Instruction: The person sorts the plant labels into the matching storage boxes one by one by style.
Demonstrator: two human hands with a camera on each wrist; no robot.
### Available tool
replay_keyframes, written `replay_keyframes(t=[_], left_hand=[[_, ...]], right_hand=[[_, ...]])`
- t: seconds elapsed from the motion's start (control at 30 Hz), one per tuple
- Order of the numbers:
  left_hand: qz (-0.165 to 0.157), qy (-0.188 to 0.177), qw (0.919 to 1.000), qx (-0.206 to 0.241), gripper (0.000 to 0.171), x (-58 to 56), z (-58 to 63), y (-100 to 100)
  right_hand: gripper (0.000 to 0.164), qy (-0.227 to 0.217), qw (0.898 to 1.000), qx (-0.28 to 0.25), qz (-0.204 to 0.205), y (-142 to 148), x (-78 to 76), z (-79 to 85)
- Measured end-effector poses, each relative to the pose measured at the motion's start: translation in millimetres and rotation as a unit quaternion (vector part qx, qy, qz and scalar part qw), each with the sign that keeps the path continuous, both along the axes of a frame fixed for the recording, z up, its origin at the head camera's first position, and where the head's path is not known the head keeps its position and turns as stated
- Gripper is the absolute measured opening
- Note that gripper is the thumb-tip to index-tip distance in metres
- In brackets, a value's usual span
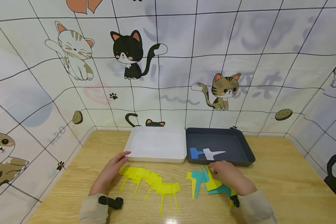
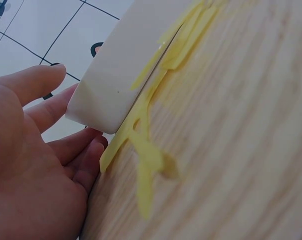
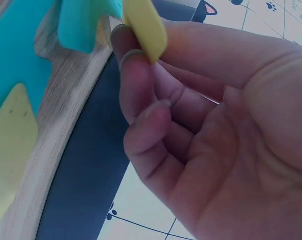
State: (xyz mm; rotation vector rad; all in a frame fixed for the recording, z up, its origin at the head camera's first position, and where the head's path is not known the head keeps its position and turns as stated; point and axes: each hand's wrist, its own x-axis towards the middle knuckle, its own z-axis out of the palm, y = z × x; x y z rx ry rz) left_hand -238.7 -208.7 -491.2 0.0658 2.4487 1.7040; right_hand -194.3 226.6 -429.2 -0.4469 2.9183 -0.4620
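Observation:
My right hand [image 1: 231, 176] pinches a yellow T-shaped plant label [image 3: 147, 31] between thumb and fingertips, just in front of the dark tray [image 1: 247, 155]. Under and beside it lie teal plant labels [image 1: 198, 178] and more yellow ones [image 1: 191, 180], partly hidden by the hand. My left hand [image 1: 112, 169] touches the near left corner of the white tray [image 1: 155, 158] with loosely bent fingers. In front of the white tray, several yellow plant labels [image 1: 168, 188] overlap in a slanting row, stems towards me. A blue plant label [image 1: 195, 153] and a white one [image 1: 210, 154] lie inside the dark tray.
Both trays stand side by side at the back of the wooden table [image 1: 282, 180]. Behind and at the sides hangs a grid-patterned cloth [image 1: 179, 71] with cartoon cats. Black straps [image 1: 110, 201] circle the wrists.

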Motion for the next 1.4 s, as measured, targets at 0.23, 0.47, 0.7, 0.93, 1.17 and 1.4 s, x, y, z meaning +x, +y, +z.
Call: replay_keyframes(t=[0.23,0.47,0.7,0.93,1.17,1.4], left_hand=[[0.007,-0.006,1.0000,0.002,0.044,1.1,-3.9,-0.9],[0.017,-0.007,0.9998,-0.003,0.043,2.4,-4.2,-2.9],[0.015,0.003,0.9999,-0.007,0.041,2.7,-2.0,-4.5],[0.012,0.004,0.9996,-0.023,0.041,0.3,-0.2,-3.7],[0.004,0.007,0.9996,-0.028,0.042,0.9,-3.1,-4.3],[0.006,0.007,0.9997,-0.022,0.041,1.8,-2.3,-4.0]], right_hand=[[0.033,-0.033,0.999,-0.027,-0.001,0.3,-1.7,1.1],[0.035,-0.033,0.999,-0.041,0.013,-0.7,-3.9,7.1],[0.033,0.029,0.998,-0.058,0.023,8.4,-9.2,19.2],[0.032,0.094,0.986,-0.133,-0.035,26.3,-16.5,18.1],[0.029,0.111,0.969,-0.184,-0.122,42.7,-26.4,16.9],[0.029,0.153,0.945,-0.222,-0.187,59.4,-37.4,5.1]])
